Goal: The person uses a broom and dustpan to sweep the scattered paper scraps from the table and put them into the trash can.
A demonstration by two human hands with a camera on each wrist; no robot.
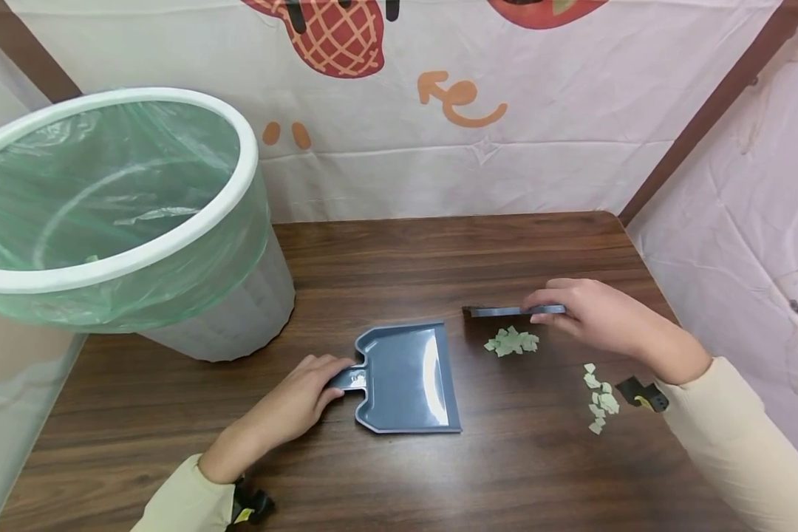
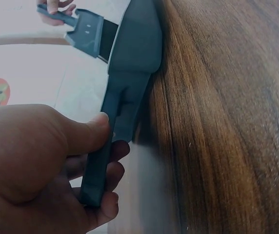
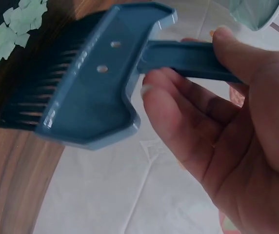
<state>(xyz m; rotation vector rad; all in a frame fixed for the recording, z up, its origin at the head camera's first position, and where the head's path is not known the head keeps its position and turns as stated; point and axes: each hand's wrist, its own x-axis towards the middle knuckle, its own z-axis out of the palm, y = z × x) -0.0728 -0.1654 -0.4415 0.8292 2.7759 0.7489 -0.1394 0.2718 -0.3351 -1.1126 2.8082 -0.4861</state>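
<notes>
clamped in the right grip [image 1: 595,314], a small brush [image 1: 495,312], seen nearly edge-on from above, long axis running left to right, bristles [image 3: 42,73] toward the left end, handle toward the right. just on the near side of the brush, a loose heap of pale green scraps [image 1: 510,342], lying on the worktop [image 1: 386,258] to the right of the dustpan [image 1: 399,380]. contact between bristles and wood hard to tell. clamped in the left grip [image 1: 304,394], the handle of the dustpan, thumb on one face and fingers curled round the other; pan in the middle of the scene, long axis also left to right, lip [image 1: 447,377] facing right. key relation, by judgement: heap level with the far half of the lip and apart from it, well closer to the right grip than to the left; for a stroke toward the pan, probably best to go left and a little near. farther right and nearer, a second string of scraps [image 1: 601,399], separate from the heap and close to the right sleeve [image 1: 725,428], out of line with brush and lip. bare wood between lip and heap, with more room on the near side; less room to the far left, because of the bin [image 1: 253,310] with its green bag [image 1: 140,170]. along the far edge, a printed cloth [image 1: 386,177].
</notes>
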